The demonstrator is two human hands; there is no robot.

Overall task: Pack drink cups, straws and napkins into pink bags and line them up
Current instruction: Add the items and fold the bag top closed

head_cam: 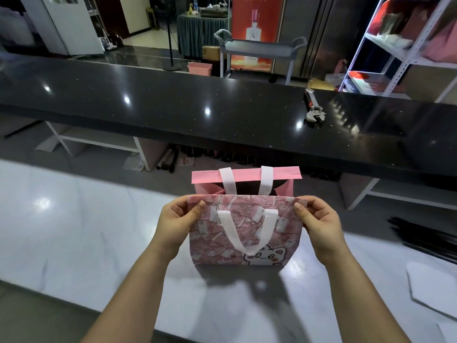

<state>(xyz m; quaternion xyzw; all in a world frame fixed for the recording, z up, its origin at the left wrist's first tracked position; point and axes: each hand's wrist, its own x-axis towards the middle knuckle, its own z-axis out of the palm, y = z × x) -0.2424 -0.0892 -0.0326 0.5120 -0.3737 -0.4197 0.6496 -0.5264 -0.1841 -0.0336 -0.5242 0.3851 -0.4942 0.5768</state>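
Pink bag [284, 240] stands upright on the white table [74, 219], near centre, mouth pulled open. Left hand [176, 219] pinches the near rim at its left corner, thumb on the printed face; right hand [319, 220] pinches the right corner likewise. The fingers behind the rim are hidden. The bag's interior is dark and its contents cannot be made out. At the right edge, a bundle of thin black strips [425, 236] is blurred and cut off. White flat sheets [430, 290] are partly out of frame. A wrench [314, 108] lies on the far black counter [173, 107].
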